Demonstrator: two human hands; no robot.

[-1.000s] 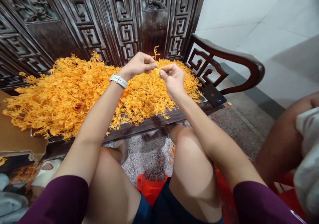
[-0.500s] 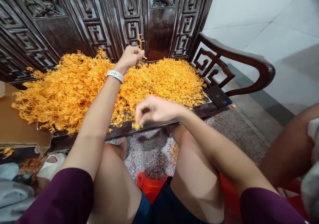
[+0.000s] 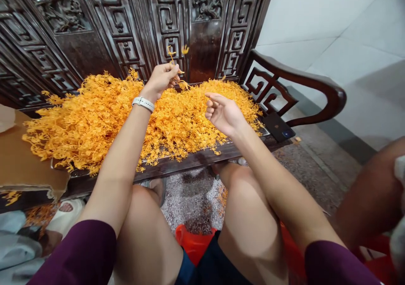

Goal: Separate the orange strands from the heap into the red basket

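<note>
A large heap of small orange plastic-looking pieces [image 3: 104,120] covers the seat of a dark carved bench [image 3: 190,160]. Above the middle of the heap, my left hand [image 3: 163,80], with a white band at its wrist, pinches a thin branched orange piece [image 3: 171,55]. My right hand [image 3: 223,112] is over the right part of the heap, its fingers partly curled and apart, with nothing visible in them. A small blurred orange bit [image 3: 185,50] is in the air just right of the branched piece.
A phone [image 3: 278,126] lies at the bench's right end, below the curved armrest [image 3: 329,86]. Brown cardboard [image 3: 28,162] is at the left. Below are a red plastic object [image 3: 194,242] and scattered orange bits. Another person's leg [image 3: 373,188] shows at the right.
My right hand has moved up and away from the bench's front edge, and the orange bit at its fingertips is gone from them. My left hand has barely moved.
</note>
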